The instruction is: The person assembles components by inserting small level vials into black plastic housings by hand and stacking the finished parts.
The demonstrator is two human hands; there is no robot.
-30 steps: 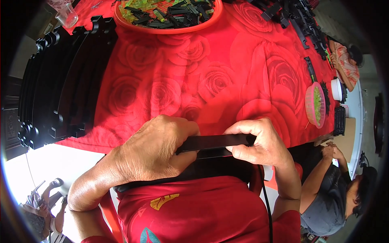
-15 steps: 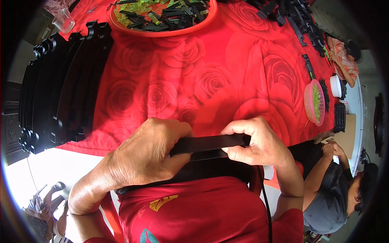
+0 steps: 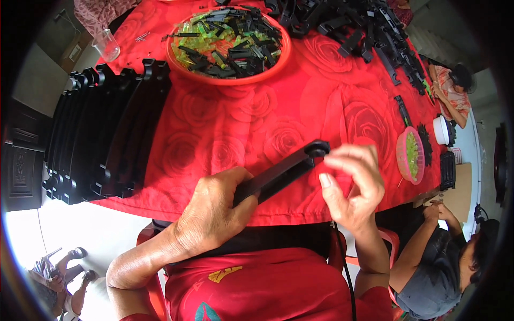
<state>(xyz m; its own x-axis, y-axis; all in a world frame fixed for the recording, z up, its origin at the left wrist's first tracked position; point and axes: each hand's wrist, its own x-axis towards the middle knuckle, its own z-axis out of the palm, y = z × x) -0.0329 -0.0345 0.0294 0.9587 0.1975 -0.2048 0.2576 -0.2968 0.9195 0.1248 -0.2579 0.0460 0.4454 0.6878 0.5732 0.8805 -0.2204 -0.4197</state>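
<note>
A long black plastic part (image 3: 281,170) with a rounded, notched far end is tilted up to the right over the table's front edge. My left hand (image 3: 217,206) is closed round its near end and carries it. Beside the far end is my right hand (image 3: 356,184), its thumb and fingers spread apart with nothing between them. The fingertips come close to the notched end; whether they touch it I cannot tell. What lies under my left palm is hidden.
Long black parts (image 3: 110,128) stand in a row at left. An orange-red basin (image 3: 286,56) holds small black and yellow-green pieces. Black parts (image 3: 350,43) are heaped at far right, near a pink basket (image 3: 400,155). People sit along the right side; a clear cup (image 3: 108,48) stands far left.
My right hand has let go of the black part and opened. The part has risen and tilted, its far end up. The view has shifted, showing more of the table's far side.
</note>
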